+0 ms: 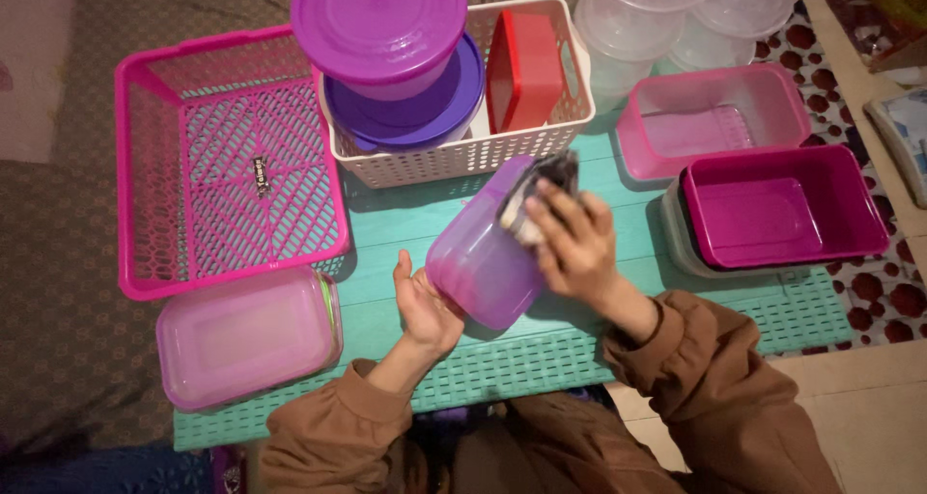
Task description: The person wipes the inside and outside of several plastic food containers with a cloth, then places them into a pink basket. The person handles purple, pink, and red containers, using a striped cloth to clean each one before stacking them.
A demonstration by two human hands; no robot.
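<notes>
Fingers [563, 225] of the right hand [577, 248] press a dark cloth [541, 193] against the mouth of a tilted purple tub [483, 255], while the left hand [425, 310] closes around its base, holding it just above the teal worktop [599, 335]. Wiping seems to be the step in hand. Working the cloth round the inside would call for turning the tub against a firm left grip. Behind stand a white basket [454, 156] and a pink basket [227, 166]; magenta boxes [782, 204] sit to the right.
</notes>
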